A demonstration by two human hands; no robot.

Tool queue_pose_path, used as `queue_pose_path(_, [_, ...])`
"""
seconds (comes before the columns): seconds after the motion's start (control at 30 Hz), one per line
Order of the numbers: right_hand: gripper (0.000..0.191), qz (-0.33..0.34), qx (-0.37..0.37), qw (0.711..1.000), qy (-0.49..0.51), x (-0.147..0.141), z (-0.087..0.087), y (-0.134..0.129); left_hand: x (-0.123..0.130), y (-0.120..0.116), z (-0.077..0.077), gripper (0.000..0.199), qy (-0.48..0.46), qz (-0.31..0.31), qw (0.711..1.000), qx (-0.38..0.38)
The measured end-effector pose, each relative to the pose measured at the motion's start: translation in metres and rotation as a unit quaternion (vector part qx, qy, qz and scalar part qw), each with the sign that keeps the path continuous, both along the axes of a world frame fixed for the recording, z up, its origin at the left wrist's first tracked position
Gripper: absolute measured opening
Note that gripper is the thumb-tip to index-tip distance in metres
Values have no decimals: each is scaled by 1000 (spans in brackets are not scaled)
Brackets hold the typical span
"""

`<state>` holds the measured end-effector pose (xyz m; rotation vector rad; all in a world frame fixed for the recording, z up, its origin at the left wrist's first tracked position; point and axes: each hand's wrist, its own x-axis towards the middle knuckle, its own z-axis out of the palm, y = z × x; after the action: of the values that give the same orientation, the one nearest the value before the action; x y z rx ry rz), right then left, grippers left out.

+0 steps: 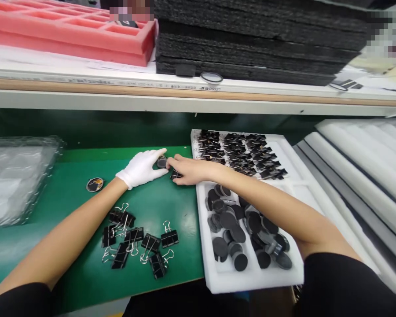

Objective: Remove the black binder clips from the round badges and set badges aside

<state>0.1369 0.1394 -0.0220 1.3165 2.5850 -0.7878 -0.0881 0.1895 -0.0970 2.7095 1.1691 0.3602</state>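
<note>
My left hand (143,168), in a white glove, grips a small dark round disc (162,162) between thumb and fingers. Just to its right, my bare right hand (188,170) pinches a black binder clip (176,175) close against the disc. Several loose black binder clips (151,242) with silver handles lie on the green mat (181,215) nearer to me. A round piece (95,184) with an orange and black face rests left of my gloved wrist.
A white foam tray (211,281) on the right holds dark discs (227,220) and rows of clips (234,147). Clear plastic trays (16,180) lie left. Foam sheets (366,176) stand far right. Above, a shelf (119,99) bears pink foam (69,42) and black foam (251,44).
</note>
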Motion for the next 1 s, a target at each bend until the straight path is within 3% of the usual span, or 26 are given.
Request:
queue_pose_path(0.2, [44, -37, 129, 990, 44, 3, -23, 2, 1, 0, 2, 64, -16, 8, 1000, -5])
queue_pose_path(0.53, [72, -55, 42, 990, 120, 11, -22, 18, 1, -4, 3, 64, 11, 20, 1000, 12])
queue_pose_path(0.63, [60, -162, 80, 972, 153, -4, -23, 26, -1, -4, 3, 66, -7, 14, 1000, -10])
queue_pose_path(0.73, [50, -365, 110, 909, 170, -29, -31, 39, -1, -4, 6, 69, -20, -2, 999, -37])
queue_pose_path(0.8, [52, -455, 106, 870, 156, -44, -40, 48, -1, -5, 8, 72, -19, -12, 999, -45])
queue_pose_path(0.9, [60, -493, 108, 853, 135, -56, -55, 55, -2, -7, 10, 79, -6, -23, 999, -42])
queue_pose_path(1.0, [66, -471, 132, 860, 148, -54, -69, 56, -4, -8, 10, 77, -13, -31, 998, -47])
